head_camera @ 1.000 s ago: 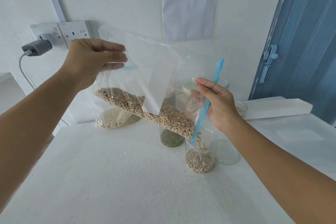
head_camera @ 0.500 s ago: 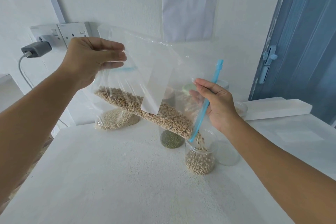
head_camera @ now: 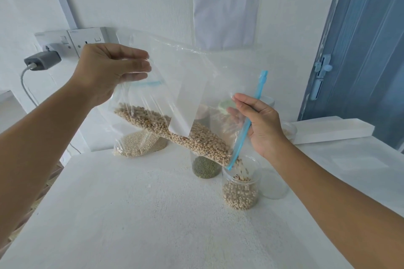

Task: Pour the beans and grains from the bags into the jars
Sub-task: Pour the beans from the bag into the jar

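The clear bag (head_camera: 175, 98) of pale beans (head_camera: 175, 135) hangs tilted above the worktop (head_camera: 131, 214), its blue-zippered mouth (head_camera: 244, 135) at the rim of the open jar (head_camera: 240, 183), beans dropping in. My left hand (head_camera: 109, 72) pinches its raised bottom corner; my right hand (head_camera: 260, 122) grips the zipper edge. Just behind stand a green-bean jar (head_camera: 204, 166) and a grain bag (head_camera: 140, 144) by the wall.

Two hands (head_camera: 109, 72) (head_camera: 262, 124), two bags (head_camera: 185, 102) (head_camera: 140, 145), three jars (head_camera: 240, 190) (head_camera: 204, 167) (head_camera: 274, 185), one paper sheet (head_camera: 227, 4), one double socket (head_camera: 87, 38), one charger (head_camera: 42, 60).
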A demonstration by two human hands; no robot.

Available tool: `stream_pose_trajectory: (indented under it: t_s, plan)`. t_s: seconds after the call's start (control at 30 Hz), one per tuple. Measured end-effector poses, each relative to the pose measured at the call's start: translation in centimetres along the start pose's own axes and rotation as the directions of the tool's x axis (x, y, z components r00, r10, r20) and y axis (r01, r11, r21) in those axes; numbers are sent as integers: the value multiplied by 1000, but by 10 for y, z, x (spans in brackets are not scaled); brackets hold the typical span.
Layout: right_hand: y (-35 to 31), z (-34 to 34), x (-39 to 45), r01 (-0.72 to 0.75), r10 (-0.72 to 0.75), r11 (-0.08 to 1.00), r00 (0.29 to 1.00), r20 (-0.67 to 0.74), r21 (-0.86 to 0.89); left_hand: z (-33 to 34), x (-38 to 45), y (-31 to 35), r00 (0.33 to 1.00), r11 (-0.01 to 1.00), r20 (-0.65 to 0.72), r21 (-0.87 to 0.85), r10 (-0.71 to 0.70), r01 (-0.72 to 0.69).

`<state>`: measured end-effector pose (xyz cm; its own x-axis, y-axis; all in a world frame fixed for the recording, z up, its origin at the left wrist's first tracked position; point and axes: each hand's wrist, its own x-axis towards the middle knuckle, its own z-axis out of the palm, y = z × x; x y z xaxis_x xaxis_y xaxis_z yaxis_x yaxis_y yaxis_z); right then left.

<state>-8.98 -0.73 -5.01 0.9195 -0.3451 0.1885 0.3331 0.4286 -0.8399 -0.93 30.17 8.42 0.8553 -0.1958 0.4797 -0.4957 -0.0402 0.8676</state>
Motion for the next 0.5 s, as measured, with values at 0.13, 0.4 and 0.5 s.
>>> stream_pose_trajectory:
  t_s: [0.13, 0.4, 0.5]
  plan:
    - [-2, 1, 0, 6, -6, 1000, 1000, 5, -2, 0, 0, 1, 1000, 1000, 0, -2, -1, 1]
    - [-2, 3, 0, -3, 3, 1000, 1000, 8, 14, -1, 1, 4, 1000, 1000, 1, -10, 3, -3]
    - [-2, 3, 0, 4, -4, 1000, 1000, 5, 8, -1, 0, 3, 1000, 1000, 1, -11, 6, -5]
